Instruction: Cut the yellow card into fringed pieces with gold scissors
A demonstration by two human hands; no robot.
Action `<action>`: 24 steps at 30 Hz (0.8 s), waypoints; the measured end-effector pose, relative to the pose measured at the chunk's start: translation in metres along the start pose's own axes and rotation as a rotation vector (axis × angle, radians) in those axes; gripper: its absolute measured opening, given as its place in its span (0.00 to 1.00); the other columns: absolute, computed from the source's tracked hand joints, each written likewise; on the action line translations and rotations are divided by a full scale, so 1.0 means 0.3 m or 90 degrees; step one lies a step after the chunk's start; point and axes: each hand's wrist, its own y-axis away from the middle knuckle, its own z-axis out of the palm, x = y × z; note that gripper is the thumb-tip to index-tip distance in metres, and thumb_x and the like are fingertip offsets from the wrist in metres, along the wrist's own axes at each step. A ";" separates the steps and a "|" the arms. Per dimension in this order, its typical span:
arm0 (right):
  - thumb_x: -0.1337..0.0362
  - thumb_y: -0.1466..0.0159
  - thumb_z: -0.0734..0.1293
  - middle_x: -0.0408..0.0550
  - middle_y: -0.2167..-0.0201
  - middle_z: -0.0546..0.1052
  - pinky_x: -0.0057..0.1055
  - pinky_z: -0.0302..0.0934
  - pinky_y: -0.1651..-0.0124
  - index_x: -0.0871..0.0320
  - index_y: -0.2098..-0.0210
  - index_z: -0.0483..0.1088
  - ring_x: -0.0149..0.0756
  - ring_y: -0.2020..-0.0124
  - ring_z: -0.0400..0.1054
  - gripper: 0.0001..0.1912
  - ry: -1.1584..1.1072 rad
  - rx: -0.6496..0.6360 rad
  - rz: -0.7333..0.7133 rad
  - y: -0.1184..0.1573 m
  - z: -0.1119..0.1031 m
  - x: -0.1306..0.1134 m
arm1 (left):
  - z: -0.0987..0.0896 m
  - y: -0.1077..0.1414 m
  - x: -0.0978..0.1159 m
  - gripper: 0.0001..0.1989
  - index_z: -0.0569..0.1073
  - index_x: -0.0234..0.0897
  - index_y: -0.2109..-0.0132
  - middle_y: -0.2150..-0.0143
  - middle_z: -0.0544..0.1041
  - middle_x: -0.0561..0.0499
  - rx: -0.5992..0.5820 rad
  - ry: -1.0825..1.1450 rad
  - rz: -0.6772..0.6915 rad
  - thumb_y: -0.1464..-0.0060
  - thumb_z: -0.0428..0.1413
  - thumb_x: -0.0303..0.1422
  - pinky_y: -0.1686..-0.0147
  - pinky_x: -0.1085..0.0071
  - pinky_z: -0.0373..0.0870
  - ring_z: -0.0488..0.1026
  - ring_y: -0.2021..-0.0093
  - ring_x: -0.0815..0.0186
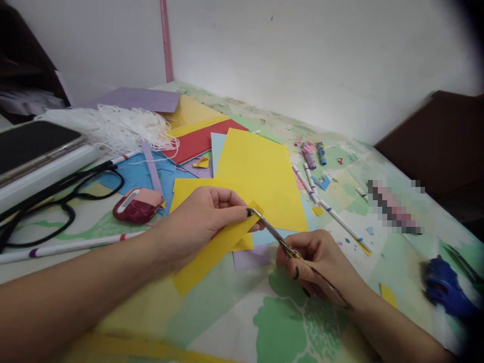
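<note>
My left hand (217, 212) pinches a strip of yellow paper (202, 269) near its upper end, thumb on top. The strip slants down to the left over the table. My right hand (315, 262) is wrapped round a pair of scissors (278, 237), fingers at the handles. The scissors' tips touch the strip's upper end, right by my left thumb. Whether the blades are fully closed is hard to make out. Behind my hands lies a large yellow sheet (260, 174), partly over a light blue sheet.
At the left are eyeglasses (68, 201), an earbud case (138, 205), a phone (38, 146) and a bundle of white string (113, 126). Red card (204, 140) and purple paper (151, 100) lie behind. White-barrelled pens (336, 219) and a blue glue gun (448, 287) are at the right.
</note>
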 end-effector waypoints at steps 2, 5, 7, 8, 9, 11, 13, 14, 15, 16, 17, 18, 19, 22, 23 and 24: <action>0.53 0.51 0.72 0.35 0.90 0.60 0.17 0.41 0.90 0.63 0.78 0.69 0.19 0.91 0.49 0.18 0.001 0.003 0.006 -0.001 0.000 0.001 | 0.000 0.000 0.001 0.05 0.72 0.35 0.74 0.69 0.80 0.48 0.002 -0.001 -0.005 0.52 0.58 0.28 0.64 0.71 0.73 0.77 0.61 0.62; 0.53 0.51 0.73 0.35 0.90 0.60 0.17 0.42 0.90 0.63 0.78 0.69 0.19 0.91 0.49 0.18 0.004 0.007 0.012 -0.002 -0.001 0.002 | 0.001 0.001 0.001 0.05 0.71 0.35 0.74 0.70 0.80 0.49 -0.007 -0.001 0.005 0.51 0.58 0.28 0.63 0.72 0.73 0.77 0.62 0.62; 0.54 0.52 0.73 0.35 0.90 0.60 0.17 0.42 0.90 0.63 0.78 0.70 0.19 0.91 0.49 0.18 0.005 0.007 0.016 -0.001 -0.002 0.001 | 0.002 0.000 0.000 0.05 0.71 0.35 0.73 0.70 0.80 0.49 -0.011 0.001 0.009 0.50 0.58 0.29 0.63 0.72 0.73 0.77 0.62 0.63; 0.54 0.52 0.73 0.35 0.90 0.60 0.17 0.42 0.90 0.64 0.78 0.70 0.19 0.91 0.49 0.17 0.006 0.008 0.019 -0.001 -0.001 0.001 | 0.002 0.000 0.000 0.06 0.71 0.35 0.74 0.70 0.80 0.49 -0.009 0.002 0.006 0.50 0.58 0.29 0.63 0.72 0.73 0.77 0.62 0.63; 0.54 0.52 0.73 0.35 0.90 0.60 0.17 0.42 0.90 0.64 0.78 0.70 0.19 0.91 0.49 0.17 0.008 0.008 0.023 -0.001 -0.001 0.001 | 0.003 0.000 0.000 0.06 0.71 0.35 0.74 0.70 0.80 0.49 -0.006 0.004 0.000 0.51 0.58 0.28 0.63 0.72 0.73 0.77 0.62 0.63; 0.54 0.52 0.74 0.35 0.91 0.60 0.17 0.41 0.90 0.64 0.78 0.70 0.19 0.91 0.49 0.17 0.015 0.012 0.029 -0.002 -0.001 0.001 | 0.003 -0.001 0.000 0.05 0.71 0.35 0.74 0.70 0.80 0.49 0.000 0.011 -0.010 0.51 0.58 0.28 0.63 0.72 0.73 0.77 0.62 0.63; 0.55 0.52 0.74 0.35 0.91 0.60 0.17 0.41 0.90 0.63 0.78 0.70 0.19 0.91 0.49 0.17 0.021 0.016 0.034 -0.004 -0.001 0.003 | 0.002 -0.001 0.000 0.05 0.72 0.35 0.74 0.69 0.80 0.49 -0.001 0.016 -0.010 0.51 0.58 0.28 0.63 0.72 0.73 0.77 0.62 0.63; 0.55 0.52 0.74 0.35 0.91 0.61 0.17 0.41 0.90 0.63 0.78 0.70 0.19 0.91 0.49 0.17 0.022 0.017 0.033 -0.004 -0.002 0.004 | 0.001 -0.001 -0.001 0.05 0.72 0.35 0.73 0.69 0.80 0.49 -0.003 0.016 -0.009 0.51 0.58 0.28 0.63 0.72 0.73 0.77 0.62 0.63; 0.55 0.52 0.73 0.35 0.91 0.60 0.17 0.41 0.90 0.63 0.78 0.70 0.19 0.91 0.49 0.17 0.022 0.017 0.031 -0.005 -0.003 0.006 | 0.000 -0.001 -0.001 0.05 0.72 0.35 0.73 0.70 0.80 0.49 -0.006 0.018 -0.007 0.51 0.58 0.28 0.63 0.72 0.73 0.77 0.62 0.62; 0.54 0.51 0.73 0.35 0.91 0.60 0.17 0.41 0.90 0.63 0.78 0.70 0.19 0.91 0.49 0.17 0.021 0.016 0.029 -0.005 -0.004 0.007 | 0.000 -0.001 -0.001 0.04 0.72 0.35 0.73 0.70 0.80 0.49 -0.006 0.022 -0.006 0.51 0.58 0.28 0.63 0.71 0.73 0.77 0.62 0.62; 0.53 0.51 0.73 0.35 0.91 0.60 0.17 0.41 0.90 0.63 0.78 0.69 0.19 0.91 0.49 0.18 0.019 0.013 0.026 -0.004 -0.004 0.008 | -0.001 0.000 -0.001 0.04 0.73 0.35 0.72 0.70 0.80 0.49 -0.006 0.027 -0.007 0.51 0.59 0.29 0.63 0.71 0.73 0.77 0.62 0.62; 0.52 0.51 0.72 0.35 0.91 0.60 0.17 0.41 0.91 0.63 0.78 0.69 0.19 0.92 0.49 0.19 0.015 0.011 0.022 -0.003 -0.005 0.009 | -0.001 0.000 0.000 0.04 0.73 0.35 0.72 0.70 0.80 0.49 -0.007 0.035 -0.009 0.51 0.59 0.29 0.63 0.71 0.73 0.77 0.62 0.62; 0.51 0.50 0.72 0.35 0.91 0.59 0.17 0.41 0.91 0.63 0.77 0.69 0.19 0.92 0.49 0.19 0.009 0.010 0.018 -0.001 -0.006 0.008 | -0.001 0.000 0.000 0.03 0.73 0.35 0.72 0.69 0.80 0.49 -0.009 0.042 -0.009 0.51 0.59 0.29 0.63 0.70 0.73 0.77 0.61 0.61; 0.49 0.49 0.70 0.35 0.90 0.59 0.17 0.41 0.90 0.63 0.75 0.69 0.19 0.92 0.48 0.21 -0.005 0.005 -0.004 0.005 -0.006 0.001 | 0.001 0.002 0.001 0.03 0.73 0.35 0.71 0.68 0.80 0.47 -0.022 0.047 -0.009 0.50 0.58 0.29 0.61 0.70 0.73 0.77 0.60 0.61; 0.48 0.49 0.70 0.35 0.90 0.59 0.17 0.41 0.90 0.63 0.75 0.69 0.19 0.91 0.49 0.21 -0.007 -0.002 -0.015 0.007 -0.006 -0.002 | 0.002 0.002 0.000 0.03 0.74 0.35 0.71 0.67 0.81 0.46 -0.024 0.043 -0.008 0.50 0.58 0.29 0.61 0.69 0.73 0.77 0.60 0.60; 0.48 0.49 0.70 0.35 0.90 0.60 0.17 0.41 0.90 0.63 0.74 0.68 0.19 0.91 0.49 0.22 -0.009 -0.010 -0.021 0.008 -0.006 -0.005 | 0.002 0.002 -0.001 0.03 0.74 0.35 0.71 0.67 0.81 0.46 -0.023 0.038 -0.007 0.50 0.58 0.29 0.61 0.69 0.73 0.77 0.60 0.60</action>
